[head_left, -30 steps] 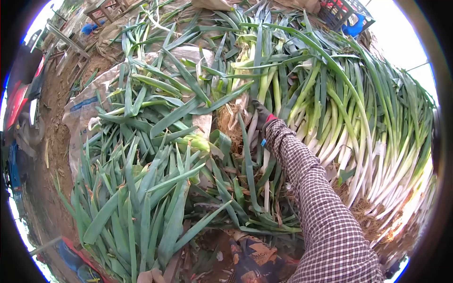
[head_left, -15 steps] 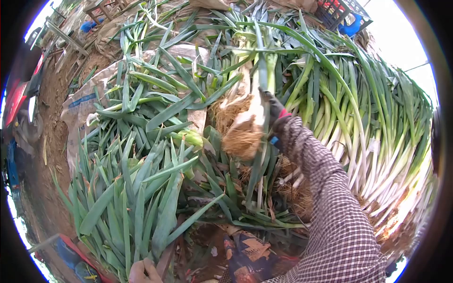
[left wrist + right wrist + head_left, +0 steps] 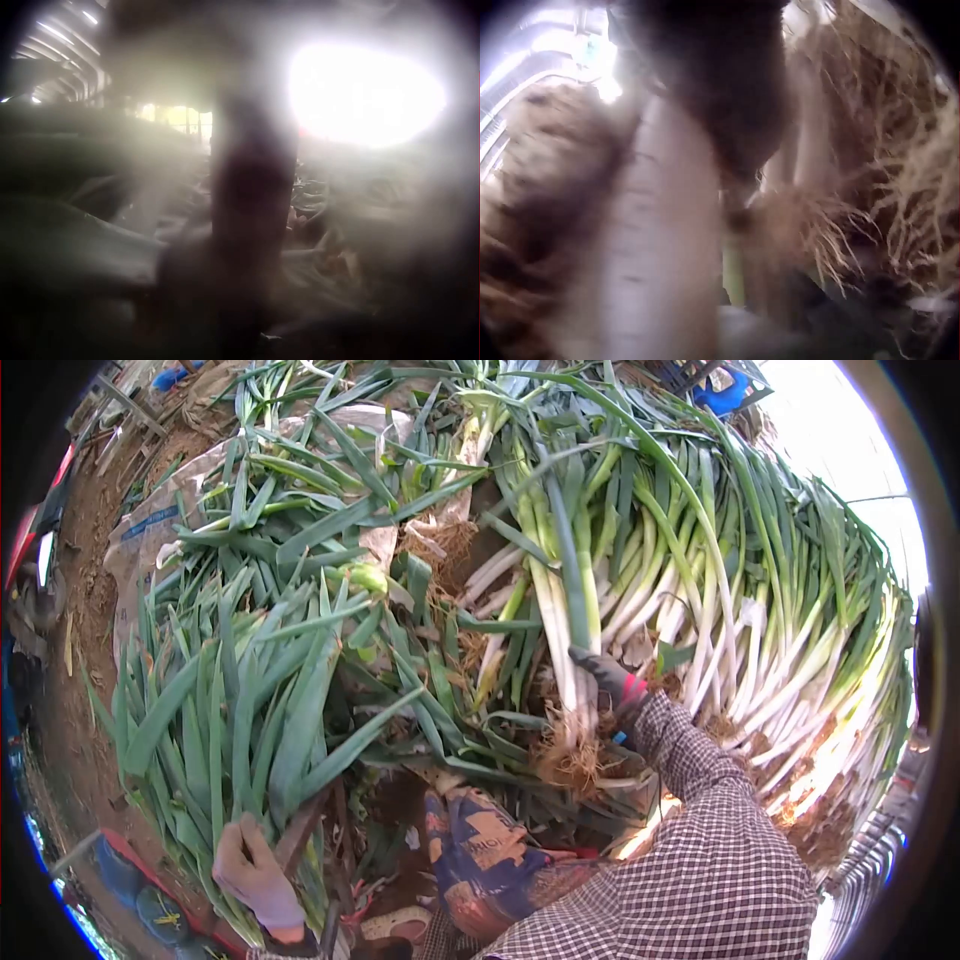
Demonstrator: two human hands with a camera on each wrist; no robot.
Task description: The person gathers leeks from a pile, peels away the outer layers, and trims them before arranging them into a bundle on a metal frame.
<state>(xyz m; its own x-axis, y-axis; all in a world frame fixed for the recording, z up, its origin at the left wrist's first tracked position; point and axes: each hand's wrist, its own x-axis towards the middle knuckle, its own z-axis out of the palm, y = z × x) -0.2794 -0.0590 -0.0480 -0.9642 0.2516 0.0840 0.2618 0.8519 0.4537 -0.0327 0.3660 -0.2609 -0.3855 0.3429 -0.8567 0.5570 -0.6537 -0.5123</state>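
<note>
In the head view my right hand (image 3: 612, 678), in a dark glove, grips several white-stemmed leeks (image 3: 556, 635) by their lower stems. Their bushy roots (image 3: 568, 755) hang toward me, and the green tops trail away across the pile. A blurred white leek stem (image 3: 664, 240) fills much of the right wrist view, with fine roots (image 3: 829, 232) beside it. My left hand (image 3: 258, 875), in a pale glove, holds the lower part of a broad-leaved leek bunch (image 3: 235, 710) at lower left, its fingers bent against the leaves. The left wrist view is blurred and largely blocked.
Many leeks (image 3: 750, 600) lie in a dense row on the right, roots toward me. Loose leeks spread over a pale sack (image 3: 128, 565) at left. My knee in printed cloth (image 3: 485, 850) is close below. A blue thing (image 3: 722, 392) stands at the far right.
My right hand has drawn leeks out of the pile and pulled them toward me, their roots now near my knee. More of my left hand shows as the head view tilts down.
</note>
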